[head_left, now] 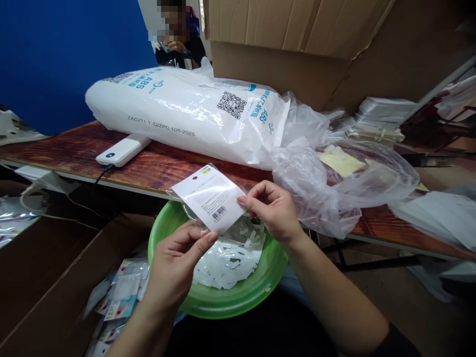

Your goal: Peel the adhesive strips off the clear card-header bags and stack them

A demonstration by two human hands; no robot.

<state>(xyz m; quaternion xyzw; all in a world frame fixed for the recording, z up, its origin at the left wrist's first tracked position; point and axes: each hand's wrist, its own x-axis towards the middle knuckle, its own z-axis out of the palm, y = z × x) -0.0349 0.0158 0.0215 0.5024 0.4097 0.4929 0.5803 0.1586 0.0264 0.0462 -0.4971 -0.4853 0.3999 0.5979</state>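
Observation:
Between my two hands is a clear plastic packet with a white printed card (210,196) inside; its barcode side faces me. My left hand (178,255) pinches the packet's lower edge between thumb and fingers. At its right corner, my right hand (273,208) grips it the same way. Below the packet sits a green basin (223,308) with many white pieces (226,265) in it, some looking like thin strips. The packet hides part of the basin's far side.
A large white ABS sack (178,114) lies on the wooden table (156,171), beside a white power bank (122,150) and crumpled clear bags (316,183). A cardboard box (74,277) at left holds several packets (124,292). A person (180,44) sits behind.

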